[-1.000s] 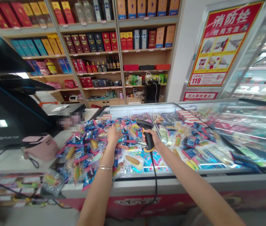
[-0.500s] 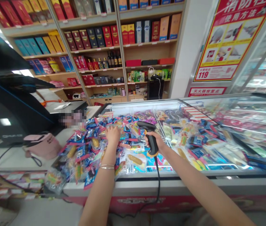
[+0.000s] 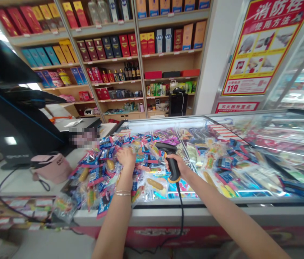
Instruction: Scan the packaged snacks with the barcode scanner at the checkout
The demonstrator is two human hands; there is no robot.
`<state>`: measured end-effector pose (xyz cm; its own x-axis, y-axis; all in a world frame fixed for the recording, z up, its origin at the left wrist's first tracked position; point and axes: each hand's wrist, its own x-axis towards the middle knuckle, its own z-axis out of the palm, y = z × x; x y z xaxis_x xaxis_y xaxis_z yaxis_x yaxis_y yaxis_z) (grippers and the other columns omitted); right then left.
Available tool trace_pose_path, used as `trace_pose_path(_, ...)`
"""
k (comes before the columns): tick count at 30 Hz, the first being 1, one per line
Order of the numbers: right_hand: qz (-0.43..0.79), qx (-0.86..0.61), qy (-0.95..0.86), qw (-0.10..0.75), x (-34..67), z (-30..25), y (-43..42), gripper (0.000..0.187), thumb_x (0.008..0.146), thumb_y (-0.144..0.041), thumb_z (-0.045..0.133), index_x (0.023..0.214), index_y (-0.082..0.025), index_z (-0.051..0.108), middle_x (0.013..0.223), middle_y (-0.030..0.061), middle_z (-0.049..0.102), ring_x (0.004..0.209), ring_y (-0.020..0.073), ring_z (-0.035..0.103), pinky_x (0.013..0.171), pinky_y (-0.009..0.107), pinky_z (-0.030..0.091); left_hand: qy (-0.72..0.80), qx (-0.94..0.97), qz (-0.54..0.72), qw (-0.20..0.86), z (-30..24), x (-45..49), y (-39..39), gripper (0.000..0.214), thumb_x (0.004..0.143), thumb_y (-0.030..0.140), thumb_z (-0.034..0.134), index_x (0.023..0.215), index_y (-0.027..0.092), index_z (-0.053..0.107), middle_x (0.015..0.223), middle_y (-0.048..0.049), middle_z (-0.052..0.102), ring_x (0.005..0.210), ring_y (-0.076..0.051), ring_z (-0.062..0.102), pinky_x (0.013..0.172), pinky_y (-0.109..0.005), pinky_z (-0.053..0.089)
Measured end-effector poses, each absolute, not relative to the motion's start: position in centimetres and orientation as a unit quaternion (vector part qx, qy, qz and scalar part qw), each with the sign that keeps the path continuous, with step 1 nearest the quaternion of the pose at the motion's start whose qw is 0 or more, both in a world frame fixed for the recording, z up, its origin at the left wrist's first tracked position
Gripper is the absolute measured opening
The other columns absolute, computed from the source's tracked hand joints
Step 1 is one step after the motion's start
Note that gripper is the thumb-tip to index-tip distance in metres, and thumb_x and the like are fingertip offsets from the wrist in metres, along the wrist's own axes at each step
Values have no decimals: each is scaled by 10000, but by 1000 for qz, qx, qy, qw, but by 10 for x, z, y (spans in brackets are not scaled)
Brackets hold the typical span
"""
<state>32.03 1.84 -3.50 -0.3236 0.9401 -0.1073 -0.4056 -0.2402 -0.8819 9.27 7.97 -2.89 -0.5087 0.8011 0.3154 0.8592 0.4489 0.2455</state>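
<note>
My right hand (image 3: 174,166) is wrapped round the grip of a black and orange barcode scanner (image 3: 174,174), held over the packets with its head pointing left. A black cable hangs from the scanner's base. My left hand (image 3: 126,157), a thin bracelet at its wrist, reaches into a heap of snack packets (image 3: 95,174) in blue, pink and clear wrapping. Its fingers bend down onto the packets; the fingertips and whatever they grip are hidden. A clear packet with a brown sausage-shaped snack (image 3: 155,184) lies between my two hands.
The packets lie on a glass-topped chest freezer (image 3: 146,213). On the left counter are a pink container (image 3: 53,168) and a black checkout machine (image 3: 12,108). Shelves of boxes (image 3: 111,46) stand behind, and a red and yellow poster (image 3: 259,50) hangs at right.
My left hand has turned slightly leftward over the packets, its fingers bent lower. My right hand still holds the scanner in nearly the same place. The camera view has shifted a little.
</note>
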Motion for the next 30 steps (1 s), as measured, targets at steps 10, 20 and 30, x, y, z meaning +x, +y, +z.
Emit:
trace_pose_path(10,713,-339,-392,472,317,-29,15,191,679,-346,627,599,-186,563,445,-5,527,379,105,464,390,222,392,-853,-465,-239,9,-29,84,82,639,708,357,719,1205,39,474,1169,-270,585,1052,-338,614,799,-374,483)
trace_pose_path(20,714,-321,-389,486,318,-30,15,204,660,-357,659,616,-185,559,478,-14,542,389,102,472,394,231,391,-790,-574,-214,-21,-26,74,82,319,729,286,633,1022,162,646,1062,-151,698,1034,-289,642,820,-324,481)
trace_pose_path(30,700,-301,-389,517,315,-31,14,276,636,-423,688,608,-176,567,480,-19,539,395,98,484,403,228,394,-636,-588,-473,-158,-14,87,83,438,711,354,651,1119,196,668,946,-40,743,981,-268,661,828,-357,525)
